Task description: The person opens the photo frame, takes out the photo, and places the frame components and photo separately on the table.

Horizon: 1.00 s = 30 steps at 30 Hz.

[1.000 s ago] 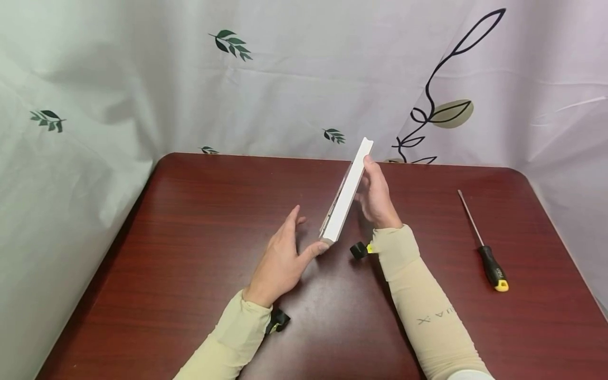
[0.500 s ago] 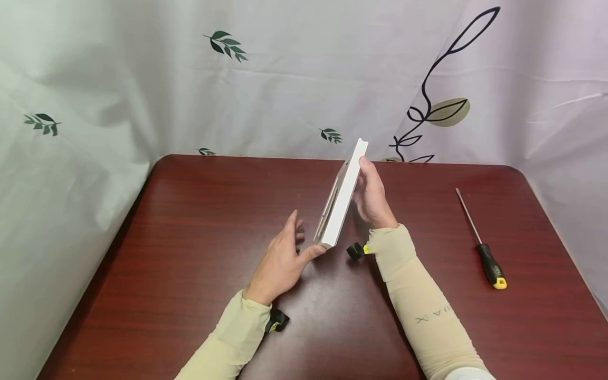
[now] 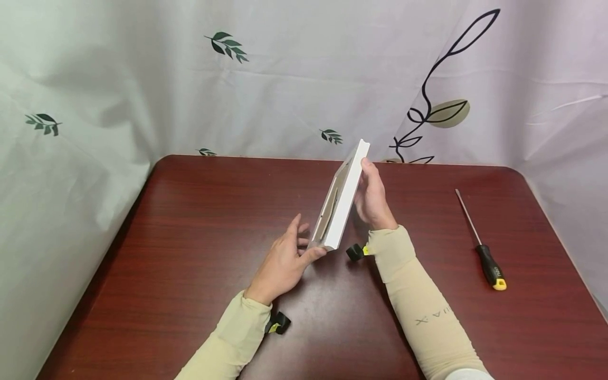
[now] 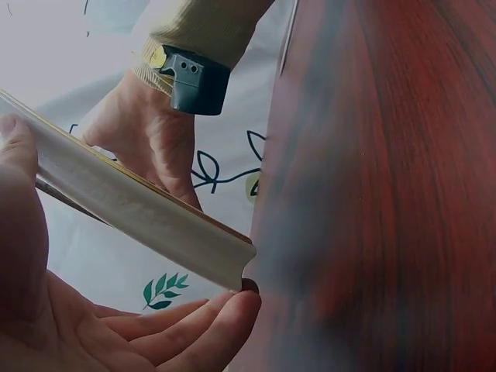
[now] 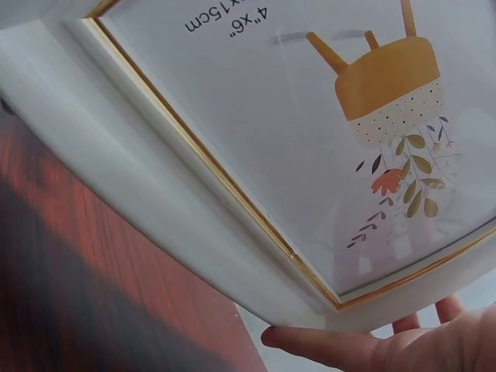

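A white picture frame (image 3: pixel 349 200) is held tilted above the table, its side edge toward me and part of its back showing on the left. My right hand (image 3: pixel 374 198) grips the far right part, thumb along the edge. At the lower near end, my left hand (image 3: pixel 284 261) holds it, with thumb on the near corner and fingers reaching under, as the left wrist view shows along the frame's edge (image 4: pixel 147 209). The right wrist view shows the front: gold inner trim (image 5: pixel 225 180) around a print (image 5: pixel 391 89) of a plant pot and "4"x6"" lettering.
A screwdriver (image 3: pixel 491 266) with a black and yellow handle lies on the right side of the dark red wooden table (image 3: pixel 214 211). Behind the table hangs a pale curtain (image 3: pixel 285 79) with leaf patterns. Both wrists carry small black cameras.
The picture frame has turned so more of its back shows, and its lower end has shifted slightly down and left. My left fingers have come nearer under it. The screwdriver stays put.
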Available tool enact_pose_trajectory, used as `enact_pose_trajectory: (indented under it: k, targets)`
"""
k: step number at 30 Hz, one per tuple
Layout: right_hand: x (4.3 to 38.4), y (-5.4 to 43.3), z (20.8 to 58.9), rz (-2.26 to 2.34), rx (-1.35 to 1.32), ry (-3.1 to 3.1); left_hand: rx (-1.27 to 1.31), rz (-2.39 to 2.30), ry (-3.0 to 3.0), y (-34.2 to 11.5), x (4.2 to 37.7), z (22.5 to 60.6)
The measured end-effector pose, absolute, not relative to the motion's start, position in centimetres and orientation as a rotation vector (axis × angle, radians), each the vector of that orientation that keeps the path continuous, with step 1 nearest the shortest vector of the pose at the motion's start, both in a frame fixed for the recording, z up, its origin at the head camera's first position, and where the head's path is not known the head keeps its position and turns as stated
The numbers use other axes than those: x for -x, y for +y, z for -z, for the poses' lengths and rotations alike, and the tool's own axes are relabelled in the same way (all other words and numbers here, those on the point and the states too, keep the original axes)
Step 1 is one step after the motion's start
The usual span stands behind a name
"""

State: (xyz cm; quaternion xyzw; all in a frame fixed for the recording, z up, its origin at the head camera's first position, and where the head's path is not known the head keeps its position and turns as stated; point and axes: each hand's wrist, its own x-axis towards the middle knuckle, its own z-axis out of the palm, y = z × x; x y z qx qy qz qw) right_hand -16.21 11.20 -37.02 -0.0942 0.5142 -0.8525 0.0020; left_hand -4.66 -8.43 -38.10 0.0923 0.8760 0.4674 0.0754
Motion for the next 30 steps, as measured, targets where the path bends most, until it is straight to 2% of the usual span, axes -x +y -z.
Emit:
enact_pose_trajectory:
  k: [30]
  targets:
    - [16.31, 11.02, 37.02, 2.704, 0.289, 1.626, -0.228, -1.470, 2.595, -8.04, 4.74, 38.21]
